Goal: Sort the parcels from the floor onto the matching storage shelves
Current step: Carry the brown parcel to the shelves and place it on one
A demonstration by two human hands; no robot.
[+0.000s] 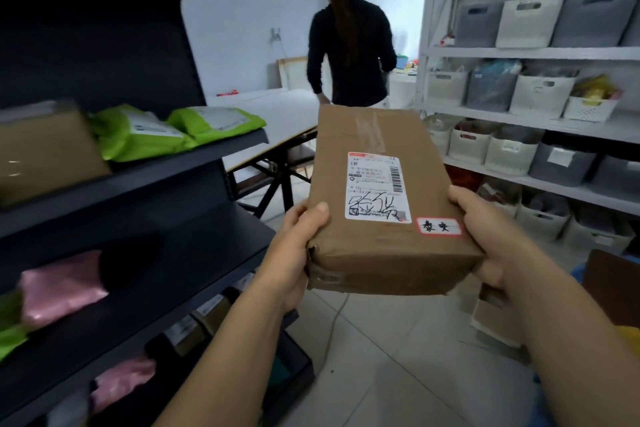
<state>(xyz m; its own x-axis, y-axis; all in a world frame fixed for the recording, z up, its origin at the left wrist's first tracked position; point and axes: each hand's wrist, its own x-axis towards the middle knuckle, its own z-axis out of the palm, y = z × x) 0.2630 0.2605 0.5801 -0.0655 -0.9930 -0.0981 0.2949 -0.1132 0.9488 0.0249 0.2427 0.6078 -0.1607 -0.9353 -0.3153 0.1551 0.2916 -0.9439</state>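
Note:
A long brown cardboard parcel (377,135) with a white shipping label and a small red-edged sticker is held level in front of me. My left hand (298,246) grips its near left corner, thumb on top. Its near right corner sits in my right hand (491,232). The dark storage shelf (194,156) stands at my left. On its upper tier lie green mailer bags (138,135) and a brown box (45,152). Pink bags (59,288) rest one tier lower, with boxes (194,326) at the bottom.
A person in black (349,45) stands ahead with their back to me, beside a white table (277,114). A white rack of grey and white bins (533,24) fills the right side. A cardboard box (495,319) sits on the tiled floor at right.

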